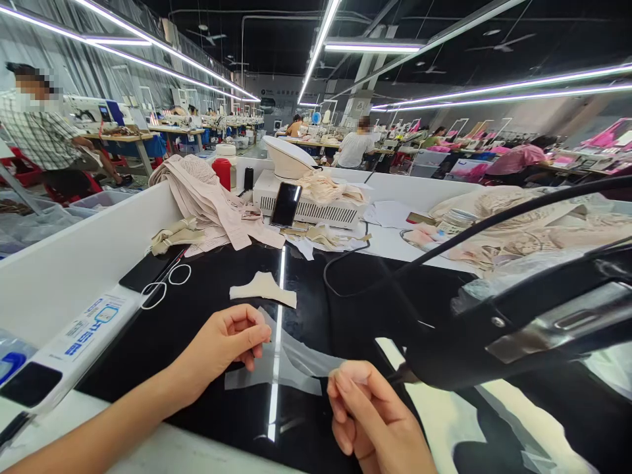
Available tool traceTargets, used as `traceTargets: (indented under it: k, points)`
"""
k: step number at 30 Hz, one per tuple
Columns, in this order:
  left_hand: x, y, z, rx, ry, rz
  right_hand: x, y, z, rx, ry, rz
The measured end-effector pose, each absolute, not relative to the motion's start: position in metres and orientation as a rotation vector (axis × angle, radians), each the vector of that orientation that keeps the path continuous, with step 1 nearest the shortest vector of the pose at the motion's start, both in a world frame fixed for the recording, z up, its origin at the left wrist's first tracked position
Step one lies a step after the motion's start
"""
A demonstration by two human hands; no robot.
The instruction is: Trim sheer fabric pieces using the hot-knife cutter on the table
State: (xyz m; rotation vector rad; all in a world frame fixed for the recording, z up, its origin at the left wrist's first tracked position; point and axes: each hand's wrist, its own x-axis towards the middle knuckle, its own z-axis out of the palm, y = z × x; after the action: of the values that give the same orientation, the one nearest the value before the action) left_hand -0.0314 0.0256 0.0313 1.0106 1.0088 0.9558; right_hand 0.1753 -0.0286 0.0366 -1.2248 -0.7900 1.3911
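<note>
A thin translucent sheet piece point(312, 357) is stretched between my two hands above a glossy black work surface point(197, 368). My left hand point(232, 345) is closed in a pinch at its upper left end. The thumb and fingers of my right hand point(378, 415) pinch its right end. Beneath it, another translucent cut piece point(247, 377) appears to lie flat on the black surface. Beyond my left hand rests a cream cut piece point(263, 289) with a curved outline. Several cream pieces point(447, 418) lie at the right, partly hidden by a black machine arm point(494, 322).
A black cable point(340, 289) loops across the surface. On the left are a white box point(93, 329) and white loops point(154, 295). A fabric stack point(197, 191), a propped phone point(286, 204) and a vented device point(316, 207) stand behind. People sit at sewing tables beyond the white partition point(79, 263).
</note>
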Motion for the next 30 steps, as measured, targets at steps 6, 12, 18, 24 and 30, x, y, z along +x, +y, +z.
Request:
traceTargets:
  k: [6, 12, 18, 24, 30]
  points:
    - [-0.030, 0.026, 0.033, 1.061, 1.007, 0.949, 0.181, -0.029, 0.034, -1.276, -0.873, 1.321]
    - [-0.029, 0.029, 0.025, 1.087, 1.005, 1.015, 0.183, -0.027, 0.032, -1.298, -0.919, 1.272]
    - [-0.029, 0.030, 0.024, 1.126, 1.005, 1.030, 0.184, -0.027, 0.033, -1.313, -0.933, 1.241]
    - [-0.030, 0.029, 0.032, 1.165, 1.075, 1.000, 0.182, -0.027, 0.035, -1.370, -0.988, 1.162]
    - [-0.031, 0.027, 0.032, 1.174, 1.154, 1.015, 0.179, -0.028, 0.037, -1.396, -1.017, 1.027]
